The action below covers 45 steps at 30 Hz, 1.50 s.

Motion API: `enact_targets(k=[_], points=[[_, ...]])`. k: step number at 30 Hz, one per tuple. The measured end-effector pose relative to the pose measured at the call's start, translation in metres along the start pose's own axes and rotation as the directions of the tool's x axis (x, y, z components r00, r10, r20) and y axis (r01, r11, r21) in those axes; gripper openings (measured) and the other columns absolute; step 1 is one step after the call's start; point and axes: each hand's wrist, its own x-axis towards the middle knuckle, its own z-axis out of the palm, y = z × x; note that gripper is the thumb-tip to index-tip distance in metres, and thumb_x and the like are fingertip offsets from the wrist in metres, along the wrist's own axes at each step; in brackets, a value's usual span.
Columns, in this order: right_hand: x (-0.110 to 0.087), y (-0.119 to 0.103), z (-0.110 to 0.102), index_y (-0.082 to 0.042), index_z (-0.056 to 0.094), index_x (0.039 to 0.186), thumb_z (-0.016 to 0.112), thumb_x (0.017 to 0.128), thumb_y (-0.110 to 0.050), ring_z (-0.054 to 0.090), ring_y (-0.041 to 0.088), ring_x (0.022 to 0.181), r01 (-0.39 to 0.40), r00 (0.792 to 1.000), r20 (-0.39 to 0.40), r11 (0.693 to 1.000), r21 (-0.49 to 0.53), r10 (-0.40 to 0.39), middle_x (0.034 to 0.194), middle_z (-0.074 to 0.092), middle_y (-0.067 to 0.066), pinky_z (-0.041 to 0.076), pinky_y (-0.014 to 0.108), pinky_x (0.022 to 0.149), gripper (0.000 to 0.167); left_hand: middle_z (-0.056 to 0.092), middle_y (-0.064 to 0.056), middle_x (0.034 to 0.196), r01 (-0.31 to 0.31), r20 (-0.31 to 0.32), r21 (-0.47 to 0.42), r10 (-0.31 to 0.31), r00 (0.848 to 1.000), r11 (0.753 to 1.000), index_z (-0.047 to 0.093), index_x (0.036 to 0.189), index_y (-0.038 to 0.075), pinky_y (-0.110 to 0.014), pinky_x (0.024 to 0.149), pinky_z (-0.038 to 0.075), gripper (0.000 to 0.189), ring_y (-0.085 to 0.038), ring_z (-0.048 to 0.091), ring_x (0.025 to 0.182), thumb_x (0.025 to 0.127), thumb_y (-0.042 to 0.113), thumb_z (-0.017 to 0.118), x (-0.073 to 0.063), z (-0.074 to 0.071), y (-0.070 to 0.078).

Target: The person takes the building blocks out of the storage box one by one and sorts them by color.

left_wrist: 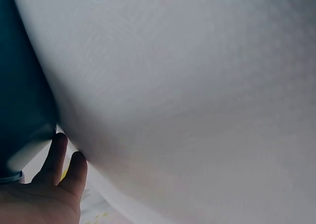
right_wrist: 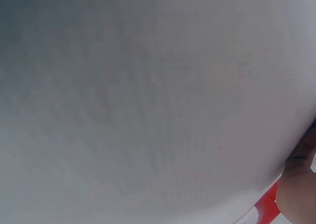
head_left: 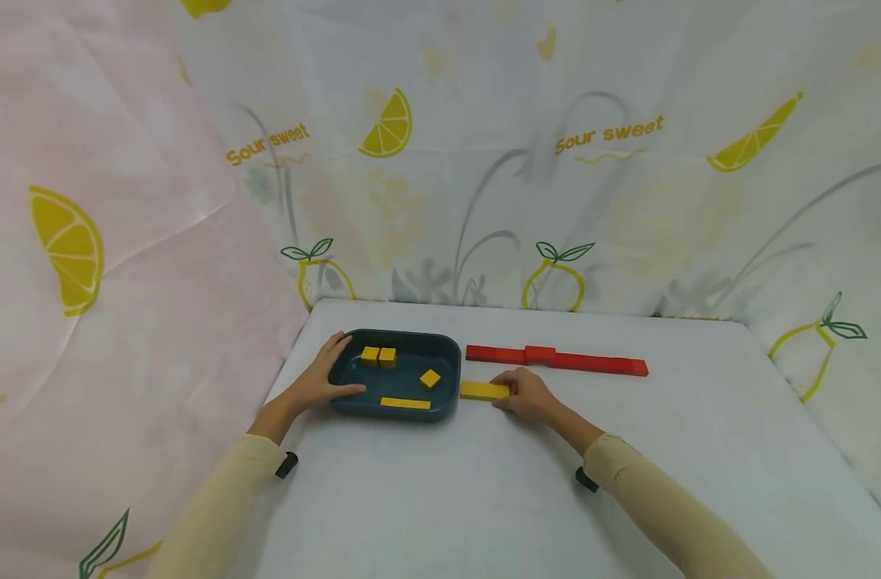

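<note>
Cream sleeves [head_left: 672, 503] are reaching in; I'm seeing left hand [head_left: 319, 384] resting spread wide on tray [head_left: 404, 382]'s left edge, probably steadying it, right hand [head_left: 529, 396] pinching yellow bar [head_left: 478, 391]'s end, beside tray's right edge, nearer worktop [head_left: 440, 490]'s far edge.

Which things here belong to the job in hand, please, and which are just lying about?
Seemingly part of the job:
blue tray, held by the left hand
yellow bar, held by the right hand
yellow pieces in the tray

Probably just lying about:
row of red pieces, in neither hand
</note>
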Motion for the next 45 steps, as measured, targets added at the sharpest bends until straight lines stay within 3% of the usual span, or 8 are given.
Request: enact_targets(k=[16,27,45], points=[[0.0004,0.0003,0.0014,-0.012,0.071,0.12,0.078,0.085,-0.015,0.05,0.018,0.093,-0.002,1.0,0.028,0.999,0.054,0.0,0.107,0.063,0.003,0.045,0.028,0.076,0.036,-0.008,-0.011,0.167,0.019,-0.019,0.033,-0.019,1.0,0.999,0.005,0.161,0.019,-0.072,0.114,0.016,0.116,-0.043,0.004,0.152,0.078,0.051,0.079,-0.0009,0.0022,-0.0017],[0.0012,0.0017,-0.0005,-0.014,0.071,0.121,0.078,0.084,-0.016,0.049,0.018,0.092,0.004,0.999,0.031,0.999,0.045,-0.005,0.105,0.063,0.002,0.044,0.028,0.074,0.037,0.002,-0.012,0.167,0.013,-0.035,0.028,-0.012,0.999,1.0,0.013,0.16,0.021,-0.07,0.114,0.019,0.111,-0.043,0.011,0.151,0.077,0.049,0.081,-0.0013,0.0026,0.0027],[0.0002,-0.001,-0.0051,-0.012,0.07,0.121,0.078,0.085,-0.016,0.05,0.018,0.091,0.037,0.998,0.058,0.998,0.042,-0.039,0.105,0.065,0.002,0.045,0.028,0.075,0.037,0.001,-0.013,0.167,0.015,-0.026,0.018,-0.015,1.0,1.0,0.02,0.158,0.016,-0.071,0.114,0.018,0.105,-0.044,0.009,0.151,0.079,0.053,0.078,-0.0019,0.005,0.0016]])
